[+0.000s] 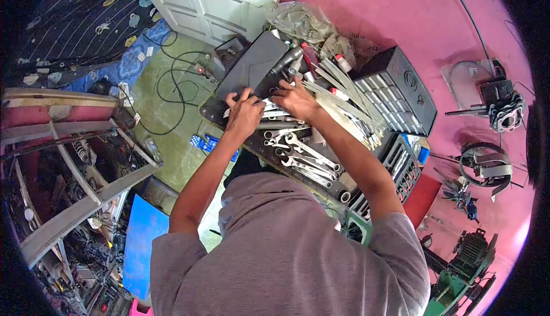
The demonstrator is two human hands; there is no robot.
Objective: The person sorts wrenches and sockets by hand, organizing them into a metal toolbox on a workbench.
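Note:
My left hand [245, 113] is at the near edge of a long black case [252, 67], palm down with fingers apart, its thumb side close to silver wrenches [274, 109]. My right hand [295, 99] is just right of it, fingers bent down among tools beside the case. What lies under its fingertips is hidden. Nearer my body, more combination wrenches [312, 161] lie in a loose pile on the dark bench [266, 153]. A dark rod [281, 125] lies between that pile and my hands.
A drawer cabinet [395, 90] and bundled thin rods [349, 98] stand right. Behind the case lie bottles and plastic wrapping [303, 21]. A socket tray [401, 167] lies near my right arm. Left are a cable [182, 103] on the floor and a cluttered rack [86, 190].

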